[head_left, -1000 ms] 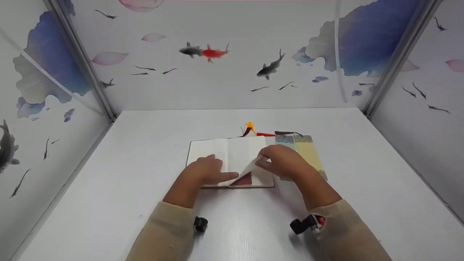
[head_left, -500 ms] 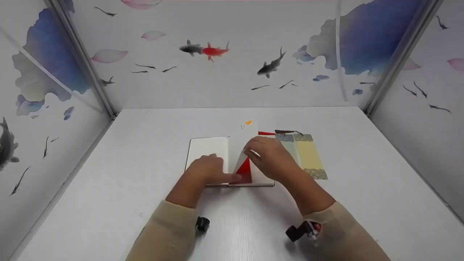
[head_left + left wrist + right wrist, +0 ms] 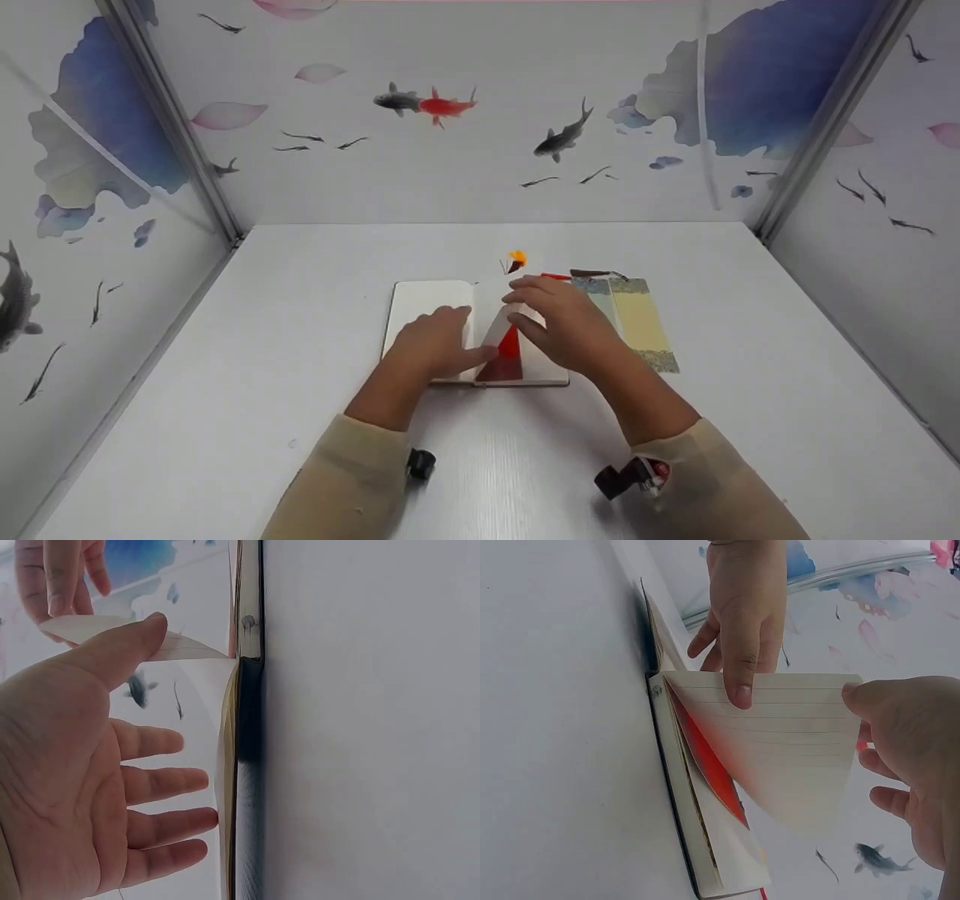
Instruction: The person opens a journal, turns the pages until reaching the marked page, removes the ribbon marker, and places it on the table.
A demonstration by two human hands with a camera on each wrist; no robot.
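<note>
An opened notebook with dark cover and cream-white paper pages [image 3: 429, 296] lies on the white table [image 3: 187, 420], a little below the centre of the head view. The left hand [image 3: 435, 346] is over the left half of it, with the fingers straight and separated. In the right wrist view its thumb lies on the face of one raised, ruled paper page [image 3: 795, 720], near the upper edge of that page. The right hand [image 3: 562, 322] is at the right half and pinches the free edge of the same page between thumb and fingers, so the page stands up in slope. Under this page there is a flat, bright red piece [image 3: 506, 367], darker at its lower part; what it is exactly, I cannot tell.

To the right of the notebook, two long flat cards are side by side: one pale grey-green [image 3: 603, 304], partly hidden by the right hand, and one yellow with speckled ends [image 3: 640, 319]. Above the notebook is an orange tuft with dark brown base [image 3: 517, 259]. Farther to the right are a thin red tassel [image 3: 555, 276] and a dark brown tassel [image 3: 589, 273]. At the top of the frame, the white back wall [image 3: 465, 180] carries painted fish [image 3: 446, 106].
</note>
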